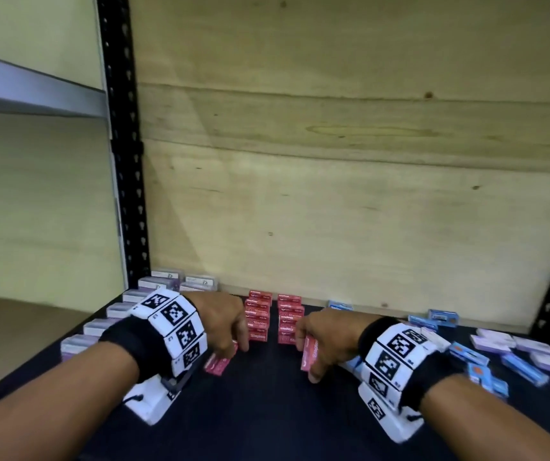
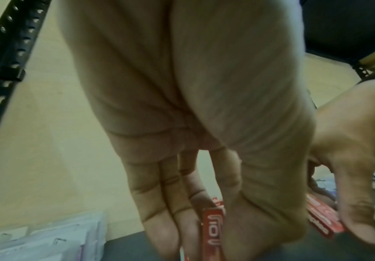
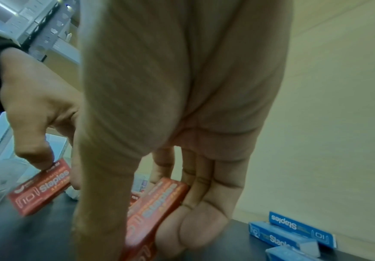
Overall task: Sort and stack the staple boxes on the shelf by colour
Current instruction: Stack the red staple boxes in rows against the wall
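My left hand (image 1: 235, 342) pinches a red staple box (image 1: 218, 362) between thumb and fingers; the box (image 2: 212, 224) sits low on the black shelf (image 1: 267, 410). My right hand (image 1: 311, 359) grips a second red staple box (image 1: 309, 352), held on edge between thumb and fingers (image 3: 202, 226); the right wrist view shows that box (image 3: 157, 210) close up. Behind both hands, two stacks of red boxes (image 1: 258, 316) (image 1: 288, 319) stand side by side against the wooden back panel.
Rows of purple-white boxes (image 1: 123, 311) line the shelf's left side by the black upright (image 1: 123, 161). Blue boxes (image 1: 441, 317) stand at the back right, with loose blue (image 1: 523, 369) and purple ones (image 1: 499, 341) scattered beyond my right wrist.
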The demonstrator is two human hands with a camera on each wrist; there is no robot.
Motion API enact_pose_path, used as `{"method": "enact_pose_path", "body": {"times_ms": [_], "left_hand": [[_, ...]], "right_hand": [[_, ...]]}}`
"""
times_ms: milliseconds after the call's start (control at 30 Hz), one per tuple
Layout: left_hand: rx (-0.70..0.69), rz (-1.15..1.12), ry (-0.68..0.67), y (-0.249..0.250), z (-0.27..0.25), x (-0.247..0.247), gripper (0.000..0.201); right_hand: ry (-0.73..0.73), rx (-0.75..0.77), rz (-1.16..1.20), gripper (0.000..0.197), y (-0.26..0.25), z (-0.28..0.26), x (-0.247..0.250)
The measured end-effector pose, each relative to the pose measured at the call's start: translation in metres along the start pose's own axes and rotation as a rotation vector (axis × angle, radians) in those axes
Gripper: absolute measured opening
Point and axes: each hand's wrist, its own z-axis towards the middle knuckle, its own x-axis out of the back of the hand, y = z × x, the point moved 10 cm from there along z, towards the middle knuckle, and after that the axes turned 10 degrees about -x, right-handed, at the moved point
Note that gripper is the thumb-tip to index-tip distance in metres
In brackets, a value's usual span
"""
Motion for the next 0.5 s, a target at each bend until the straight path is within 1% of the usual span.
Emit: {"method": "enact_pose_path", "body": {"times_ms": [100, 233, 300, 367, 500], "left_hand": [[-0.014, 0.027, 0.016, 0.000, 0.001, -0.005, 0.037], [-0.053, -0.001, 0.061, 0.004, 0.007, -0.006, 0.035], [-0.063, -0.007, 0.086, 0.008, 0.009, -0.005, 0.033], [-0.077, -0.001, 0.088, 0.014, 0.011, -0.006, 0.029], [-0.075, -0.001, 0.056, 0.020, 0.013, -0.014, 0.023]], "right_hand": [[0.016, -0.006, 0.019, 0.048, 0.000, 0.002, 0.001], [0.015, -0.007, 0.092, 0.027, 0.006, -0.002, 0.002], [-0.001, -0.023, 0.122, 0.020, 0.010, -0.004, 0.001], [-0.018, -0.044, 0.140, 0.018, 0.014, -0.006, -0.001], [-0.037, -0.069, 0.156, 0.020, 0.020, -0.012, -0.002]]}}
